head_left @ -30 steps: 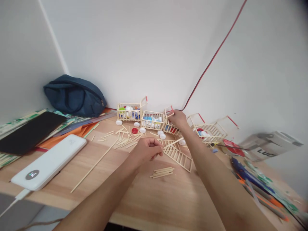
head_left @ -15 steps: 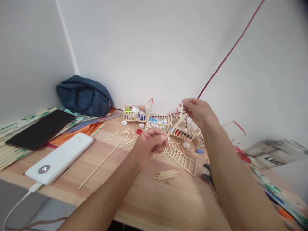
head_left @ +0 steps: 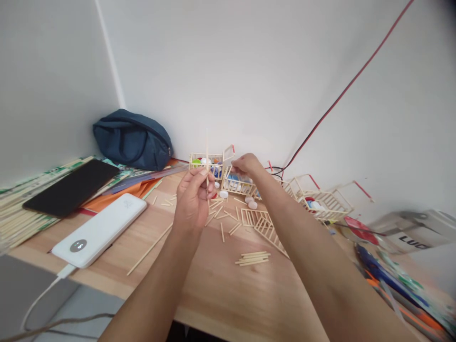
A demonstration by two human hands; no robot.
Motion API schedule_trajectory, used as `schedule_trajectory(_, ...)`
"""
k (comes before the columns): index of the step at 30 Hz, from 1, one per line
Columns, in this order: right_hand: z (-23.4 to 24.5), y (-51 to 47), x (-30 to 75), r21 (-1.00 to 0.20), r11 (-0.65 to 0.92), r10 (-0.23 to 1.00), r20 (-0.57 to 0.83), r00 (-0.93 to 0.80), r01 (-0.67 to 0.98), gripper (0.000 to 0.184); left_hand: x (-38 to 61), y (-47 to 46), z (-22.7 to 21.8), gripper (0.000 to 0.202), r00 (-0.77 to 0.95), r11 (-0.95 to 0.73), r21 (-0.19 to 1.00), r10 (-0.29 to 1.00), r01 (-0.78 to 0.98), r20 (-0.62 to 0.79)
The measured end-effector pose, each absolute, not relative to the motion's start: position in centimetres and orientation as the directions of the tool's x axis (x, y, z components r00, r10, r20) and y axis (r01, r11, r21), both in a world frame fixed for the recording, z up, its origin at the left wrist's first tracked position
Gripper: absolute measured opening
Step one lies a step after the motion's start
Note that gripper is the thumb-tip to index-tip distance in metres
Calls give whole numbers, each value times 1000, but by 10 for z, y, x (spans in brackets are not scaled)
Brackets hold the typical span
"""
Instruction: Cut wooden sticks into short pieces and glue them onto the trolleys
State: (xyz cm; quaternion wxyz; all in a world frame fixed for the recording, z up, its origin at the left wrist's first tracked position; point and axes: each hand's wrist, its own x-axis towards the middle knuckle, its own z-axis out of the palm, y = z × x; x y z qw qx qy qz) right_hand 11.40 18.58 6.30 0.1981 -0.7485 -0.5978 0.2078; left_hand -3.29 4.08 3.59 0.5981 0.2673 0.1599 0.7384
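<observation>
My left hand [head_left: 194, 197] is raised over the wooden table [head_left: 221, 294] and pinches a thin wooden stick [head_left: 207, 149] that stands upright from its fingers. My right hand [head_left: 245, 166] reaches further back, fingers curled at the small stick-built crates [head_left: 235, 183] that hold coloured bottle caps; what it holds, if anything, is hidden. Loose short sticks [head_left: 223, 213] lie scattered under both hands. A flat ladder-like stick panel [head_left: 265, 225] rests just right of my left hand.
A white power bank [head_left: 101, 228] with its cable and a black phone [head_left: 71, 187] lie at left, and a blue pouch [head_left: 133, 140] sits against the wall. More stick crates [head_left: 322, 199], a red cable [head_left: 342, 90] and pens [head_left: 384, 275] are at right. A bundle of sticks [head_left: 252, 259] lies near the middle.
My left hand has lifted and turned its stick upright. My right hand moved from mid-air back down to the crates. The view has shifted left.
</observation>
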Motion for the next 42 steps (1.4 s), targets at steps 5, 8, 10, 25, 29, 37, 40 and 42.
schedule_trajectory(5,65,185,104,-404,-209,975,-21,219,890,22,-33,40,36,12,-145,-234,549,969,-802,202)
schedule_trajectory(8,62,185,101,-372,-205,975,6,223,905,20,-33,41,35,12,-144,-232,545,969,-806,199)
schedule_trajectory(10,58,185,101,-364,-198,975,20,220,910,16,-33,41,35,11,-148,-234,548,969,-803,197)
schedule_trajectory(25,76,151,114,-439,-34,969,204,137,898,18,-31,42,32,15,-128,-215,605,974,-766,185)
schedule_trajectory(29,81,90,146,-550,58,976,206,68,833,20,-27,40,30,13,-66,-179,672,980,-719,190)
schedule_trajectory(37,4,-23,194,-887,-80,985,0,174,454,33,-17,36,28,14,28,-112,831,988,-546,151)
schedule_trajectory(40,-21,-32,194,-915,-116,969,-19,247,386,32,-15,38,25,15,22,-106,850,990,-517,138)
schedule_trajectory(42,-31,-34,194,-911,-108,969,-7,247,397,28,-14,39,22,16,32,-99,861,991,-498,132)
